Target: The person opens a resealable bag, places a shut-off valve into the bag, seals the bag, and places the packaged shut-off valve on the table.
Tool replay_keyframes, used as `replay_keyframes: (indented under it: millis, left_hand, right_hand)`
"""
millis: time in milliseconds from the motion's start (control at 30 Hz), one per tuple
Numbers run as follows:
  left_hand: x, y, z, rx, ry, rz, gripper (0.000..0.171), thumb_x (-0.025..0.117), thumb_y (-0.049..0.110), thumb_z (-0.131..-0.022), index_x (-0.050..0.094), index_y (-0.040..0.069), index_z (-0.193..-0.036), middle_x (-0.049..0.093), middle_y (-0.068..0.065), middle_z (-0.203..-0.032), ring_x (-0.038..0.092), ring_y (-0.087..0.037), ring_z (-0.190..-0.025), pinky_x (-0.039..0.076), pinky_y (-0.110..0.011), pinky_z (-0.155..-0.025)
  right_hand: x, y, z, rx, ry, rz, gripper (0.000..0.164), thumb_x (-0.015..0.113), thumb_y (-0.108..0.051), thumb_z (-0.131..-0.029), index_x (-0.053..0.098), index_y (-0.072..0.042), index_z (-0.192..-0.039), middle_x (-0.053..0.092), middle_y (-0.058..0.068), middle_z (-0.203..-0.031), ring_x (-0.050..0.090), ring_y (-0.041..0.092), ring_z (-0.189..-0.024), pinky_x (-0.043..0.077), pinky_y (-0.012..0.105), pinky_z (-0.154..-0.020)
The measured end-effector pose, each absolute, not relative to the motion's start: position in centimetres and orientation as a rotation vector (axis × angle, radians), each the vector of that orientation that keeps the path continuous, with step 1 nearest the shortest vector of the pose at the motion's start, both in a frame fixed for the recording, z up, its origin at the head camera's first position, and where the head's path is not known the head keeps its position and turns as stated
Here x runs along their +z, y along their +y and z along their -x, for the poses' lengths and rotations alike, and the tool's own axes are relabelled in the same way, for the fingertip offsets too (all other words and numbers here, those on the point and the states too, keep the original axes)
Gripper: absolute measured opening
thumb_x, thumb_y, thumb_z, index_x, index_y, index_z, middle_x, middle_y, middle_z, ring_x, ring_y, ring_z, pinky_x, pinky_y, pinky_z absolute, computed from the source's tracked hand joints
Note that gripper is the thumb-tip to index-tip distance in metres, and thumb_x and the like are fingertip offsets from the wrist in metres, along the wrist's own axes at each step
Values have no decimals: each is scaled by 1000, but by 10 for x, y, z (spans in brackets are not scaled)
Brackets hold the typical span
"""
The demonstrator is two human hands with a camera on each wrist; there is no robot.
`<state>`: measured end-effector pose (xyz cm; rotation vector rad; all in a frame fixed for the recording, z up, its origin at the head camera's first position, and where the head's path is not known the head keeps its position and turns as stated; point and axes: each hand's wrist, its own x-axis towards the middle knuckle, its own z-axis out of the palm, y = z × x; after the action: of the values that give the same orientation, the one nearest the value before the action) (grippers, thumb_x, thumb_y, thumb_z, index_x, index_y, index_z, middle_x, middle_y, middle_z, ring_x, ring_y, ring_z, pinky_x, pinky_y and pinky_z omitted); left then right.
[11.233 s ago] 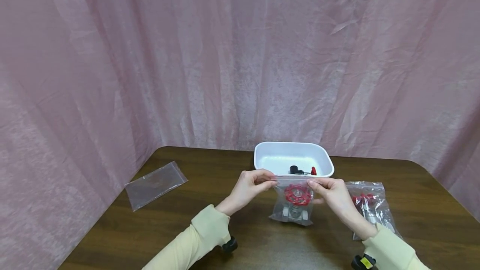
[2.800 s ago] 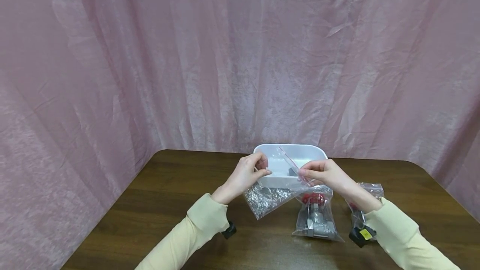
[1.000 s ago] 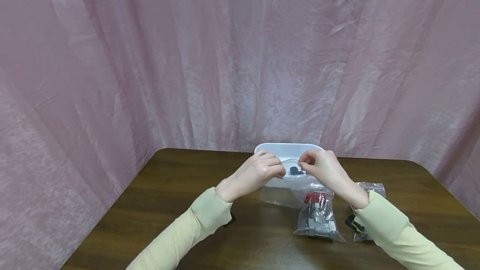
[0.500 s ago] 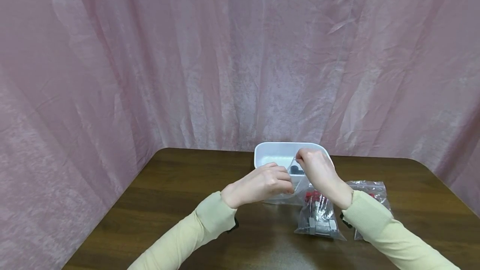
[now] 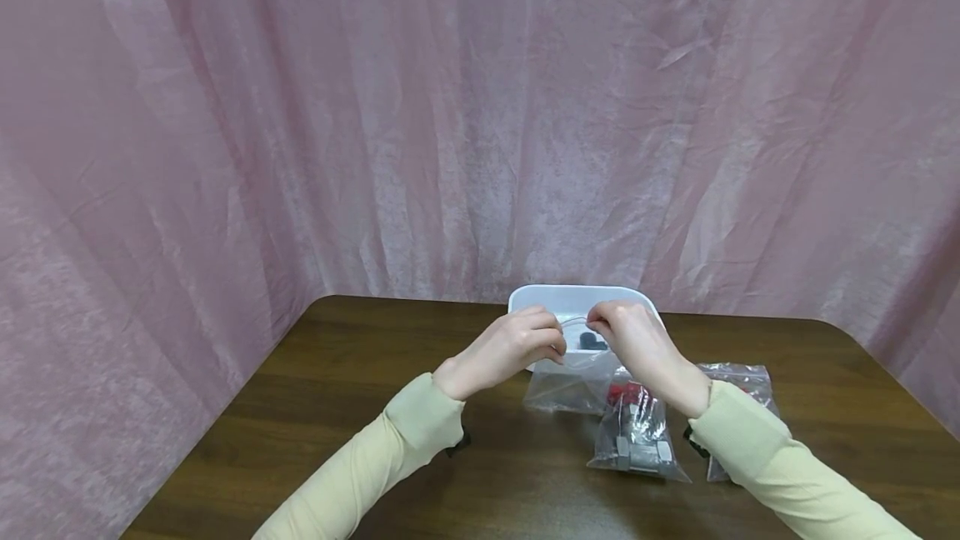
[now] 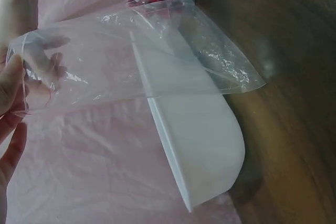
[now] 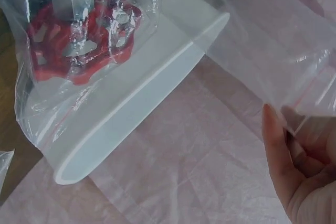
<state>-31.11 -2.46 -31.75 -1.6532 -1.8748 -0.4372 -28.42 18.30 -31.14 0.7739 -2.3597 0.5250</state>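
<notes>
My left hand [image 5: 510,347] and right hand [image 5: 636,347] pinch opposite sides of the mouth of a clear zip bag [image 5: 564,390]. The bag hangs with nothing inside, in front of the white tray [image 5: 577,297], its mouth parted a little. In the left wrist view, the left thumb and fingers [image 6: 11,90] grip the zip edge of the bag [image 6: 105,66]. The right wrist view has the right thumb and fingers [image 7: 278,145] on the bag's edge. Just below the right hand, a second bag holds a valve [image 5: 637,444] with a red handwheel [image 7: 79,45].
Partly hidden by the right forearm, another filled zip bag [image 5: 750,377] lies on the wooden table [image 5: 337,407]. Inside the tray is a small black part [image 5: 591,342]. A pink curtain [image 5: 480,123] hangs behind the table.
Earlier both hands held the bagged valve, which now rests on the table. The flat bag from the left is now between my hands. Just now its mouth was drawn apart and the left hand rose slightly.
</notes>
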Motion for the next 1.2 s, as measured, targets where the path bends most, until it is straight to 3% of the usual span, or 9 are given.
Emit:
replay_keyframes:
  millis: [267, 500, 733, 1033, 1200]
  left_hand:
    - [-319, -30, 314, -551, -1898, 1710, 7, 70, 6, -78, 65, 11, -78, 52, 6, -83, 44, -5, -81, 35, -10, -74]
    - [-319, -33, 313, -546, -1896, 1724, 7, 69, 5, -79, 65, 10, -80, 51, 6, -84, 43, -4, -82, 35, -10, -74]
    - [-318, -32, 308, -467, -1884, 1723, 9, 70, 5, -78, 64, 11, -79, 50, 6, -83, 43, -5, -81, 33, -9, -74]
    - [-316, -31, 305, -414, -1874, 1710, 9, 71, 5, -78, 64, 11, -80, 50, 6, -83, 43, -5, -81, 33, -8, -74]
    - [-316, -31, 303, -385, -1863, 1703, 10, 71, 5, -78, 64, 12, -79, 50, 5, -82, 43, -5, -80, 33, -7, -73]
  right_hand:
    - [-299, 195, 295, 747, -2576, -721, 16, 59, -16, -89, 66, -6, -79, 55, -3, -63, 44, 9, -50, 39, 29, -49]
    - [-298, 214, 320, 818, -2846, -558, 32, 62, -27, -87, 63, 3, -97, 64, 11, -82, 59, 16, -62, 47, 33, -55]
    - [-304, 217, 341, 847, -3084, -382, 44, 64, -29, -85, 56, 9, -104, 59, 19, -91, 59, 25, -67, 48, 33, -55]
    - [-323, 226, 359, 909, -3166, -263, 33, 63, -20, -85, 57, 11, -94, 57, 19, -87, 59, 32, -75, 51, 37, -58]
    - [-337, 229, 362, 953, -3176, -120, 27, 63, -17, -83, 53, 7, -81, 55, 17, -72, 60, 30, -64, 51, 36, -55]
